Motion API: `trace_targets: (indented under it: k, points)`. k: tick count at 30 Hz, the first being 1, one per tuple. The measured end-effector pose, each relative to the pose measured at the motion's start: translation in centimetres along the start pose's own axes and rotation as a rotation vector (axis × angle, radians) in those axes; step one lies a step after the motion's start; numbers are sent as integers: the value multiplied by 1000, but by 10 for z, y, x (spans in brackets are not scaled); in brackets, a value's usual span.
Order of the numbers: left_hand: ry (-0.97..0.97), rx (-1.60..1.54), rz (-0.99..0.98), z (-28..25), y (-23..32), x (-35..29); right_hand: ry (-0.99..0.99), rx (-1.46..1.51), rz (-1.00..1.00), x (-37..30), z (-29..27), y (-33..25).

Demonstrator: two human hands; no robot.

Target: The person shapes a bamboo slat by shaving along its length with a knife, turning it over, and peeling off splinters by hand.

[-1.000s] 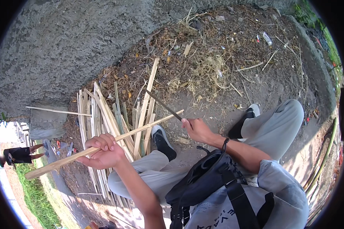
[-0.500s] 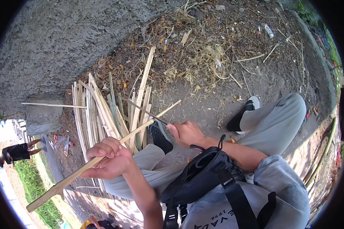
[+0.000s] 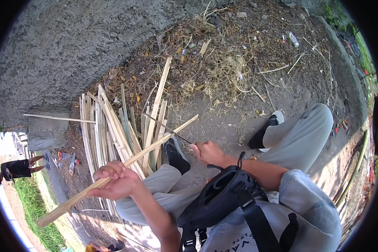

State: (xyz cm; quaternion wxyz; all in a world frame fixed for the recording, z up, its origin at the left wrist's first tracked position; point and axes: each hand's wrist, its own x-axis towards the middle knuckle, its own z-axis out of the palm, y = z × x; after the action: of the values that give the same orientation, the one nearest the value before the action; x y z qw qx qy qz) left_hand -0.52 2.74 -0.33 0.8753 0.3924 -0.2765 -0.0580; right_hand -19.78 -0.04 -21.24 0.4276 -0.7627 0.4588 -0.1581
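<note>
My left hand [image 3: 116, 180] is closed around a long, pale bamboo strip [image 3: 147, 150]. The strip slants from a wider end at the lower left to a thin tip near the middle of the view. In my right hand [image 3: 209, 152] is a knife [image 3: 181, 137] with a thin, dark blade, its handle hidden by my fingers. The blade points up and left and crosses the strip close to its thin end. Whether its edge touches the strip I cannot tell. Behind the strip, a pile of split bamboo strips [image 3: 110, 130] lies by my left foot.
A rough grey concrete surface [image 3: 80, 46] borders the ground at upper left, beside a grey block [image 3: 50, 130]. Fibrous shavings [image 3: 229, 71] and litter lie ahead. My bent legs flank a black pouch [image 3: 222, 189] at my front. Another person [image 3: 19, 169] stands far left.
The knife and my right hand have shifted slightly right and toward me, the blade still crossing the strip. The strip's wide end has moved a little right and up, held in my left hand.
</note>
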Motion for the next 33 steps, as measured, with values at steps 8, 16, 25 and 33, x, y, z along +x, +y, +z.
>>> trace_targets:
  k: [8,16,25,33]
  points:
    - [-75,-5,-32,-16,-4,15,-158,-88,256,16,-17,34]
    - [-124,-61,-39,-8,-5,14,-149,-104,305,9,4,75]
    - [33,126,-77,21,-18,14,-168,-37,355,19,-7,61]
    - [-106,132,-48,-10,-11,41,-221,-112,407,11,-13,63]
